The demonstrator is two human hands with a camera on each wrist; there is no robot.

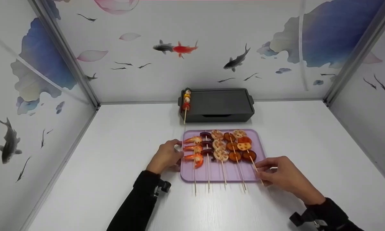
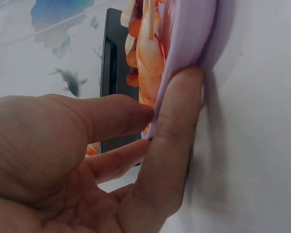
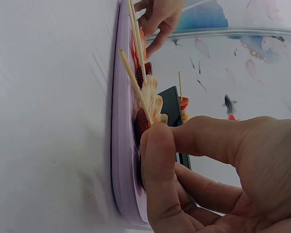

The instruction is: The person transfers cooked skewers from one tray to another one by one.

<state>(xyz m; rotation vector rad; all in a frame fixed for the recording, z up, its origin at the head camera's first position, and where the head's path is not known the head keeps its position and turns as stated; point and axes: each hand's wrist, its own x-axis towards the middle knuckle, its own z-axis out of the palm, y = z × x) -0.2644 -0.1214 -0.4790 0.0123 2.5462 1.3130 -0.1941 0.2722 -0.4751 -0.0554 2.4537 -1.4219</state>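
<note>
On a lilac tray [image 1: 216, 175] lie several skewers, their sticks over its near edge. From left to right come a shrimp skewer [image 1: 194, 149], a dark purple-brown skewer [image 1: 206, 144], a lotus root skewer [image 1: 219, 146], a skewer of round brown slices [image 1: 232, 146] and a mixed skewer [image 1: 244, 145]. My left hand [image 1: 167, 156] pinches the tray's left rim, a finger [image 2: 172, 116] underneath it. At the tray's right edge, my right hand [image 1: 280, 173] pinches the stick of the mixed skewer. In the right wrist view its fingertips hide the gripped part.
Behind the tray stands a dark grey toy grill [image 1: 221, 102]. One skewer [image 1: 187, 99] of coloured pieces lies along its left end, stick pointing towards me. White panels painted with fish and leaves enclose the white table [image 1: 131, 128] at the back and sides.
</note>
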